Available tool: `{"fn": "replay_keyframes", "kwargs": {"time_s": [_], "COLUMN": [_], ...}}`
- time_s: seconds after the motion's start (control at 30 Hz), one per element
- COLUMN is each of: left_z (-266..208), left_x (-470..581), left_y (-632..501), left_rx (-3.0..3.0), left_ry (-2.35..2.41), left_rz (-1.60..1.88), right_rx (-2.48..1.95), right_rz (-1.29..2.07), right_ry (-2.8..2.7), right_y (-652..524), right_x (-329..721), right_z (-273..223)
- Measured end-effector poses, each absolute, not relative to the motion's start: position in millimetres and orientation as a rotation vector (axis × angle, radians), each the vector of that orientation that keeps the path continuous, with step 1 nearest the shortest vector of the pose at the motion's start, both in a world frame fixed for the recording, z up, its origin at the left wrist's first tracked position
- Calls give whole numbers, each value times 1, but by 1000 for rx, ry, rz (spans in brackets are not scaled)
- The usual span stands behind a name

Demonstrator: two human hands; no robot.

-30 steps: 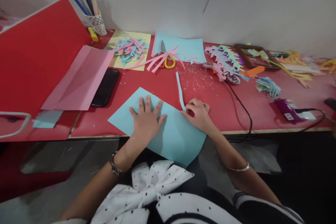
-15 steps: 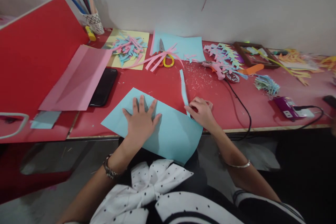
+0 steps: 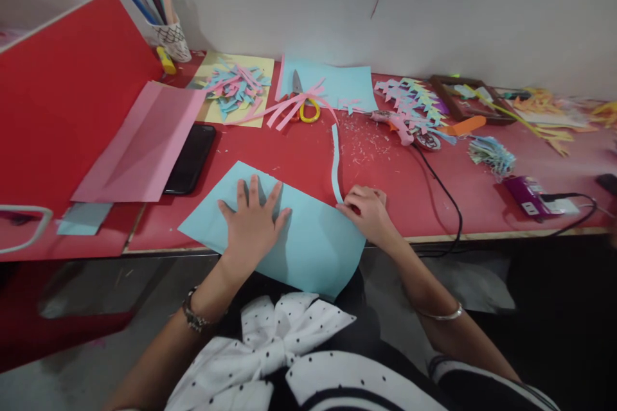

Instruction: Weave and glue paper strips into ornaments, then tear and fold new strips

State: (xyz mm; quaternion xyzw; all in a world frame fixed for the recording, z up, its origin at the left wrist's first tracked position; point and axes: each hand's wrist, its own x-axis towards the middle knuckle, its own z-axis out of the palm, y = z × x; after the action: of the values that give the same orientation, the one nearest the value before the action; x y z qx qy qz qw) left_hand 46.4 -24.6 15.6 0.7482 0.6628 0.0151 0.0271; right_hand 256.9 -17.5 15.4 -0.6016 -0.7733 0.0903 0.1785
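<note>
My left hand [image 3: 251,221] lies flat with fingers spread on a light blue sheet of paper [image 3: 313,244]. The sheet rests on the red table and hangs over its front edge toward my lap. Between thumb and fingertips my right hand [image 3: 367,213] pinches the near end of a narrow light blue paper strip [image 3: 335,164]. The strip curves away from me across the tabletop, beside the sheet's far right edge. Farther back, scissors [image 3: 309,110] with yellow and red handles lie among pink paper strips [image 3: 289,114].
A pink glue gun [image 3: 399,127] with a black cable lies right of centre. A black phone [image 3: 191,160] sits partly under pink paper [image 3: 139,148] at left. Paper snippets [image 3: 236,87] are heaped on yellow paper. A pen cup [image 3: 173,42] and purple adapter [image 3: 525,198] stand farther out.
The blue sheet and my left hand have slid slightly left. The strip's near end, in my right hand's pinch, has moved a little left and away from me, and the strip now bends more.
</note>
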Motion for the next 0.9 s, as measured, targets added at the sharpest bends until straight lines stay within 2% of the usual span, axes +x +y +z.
{"fn": "replay_keyframes", "kwargs": {"time_s": [0.9], "left_z": [16], "left_x": [39], "left_y": [-28], "left_rx": [2287], "left_ry": [2103], "left_rz": [88], "right_rx": [-1713], "right_rz": [263], "right_ry": [-2162], "right_y": [-20], "right_x": [265], "right_z": [14]}}
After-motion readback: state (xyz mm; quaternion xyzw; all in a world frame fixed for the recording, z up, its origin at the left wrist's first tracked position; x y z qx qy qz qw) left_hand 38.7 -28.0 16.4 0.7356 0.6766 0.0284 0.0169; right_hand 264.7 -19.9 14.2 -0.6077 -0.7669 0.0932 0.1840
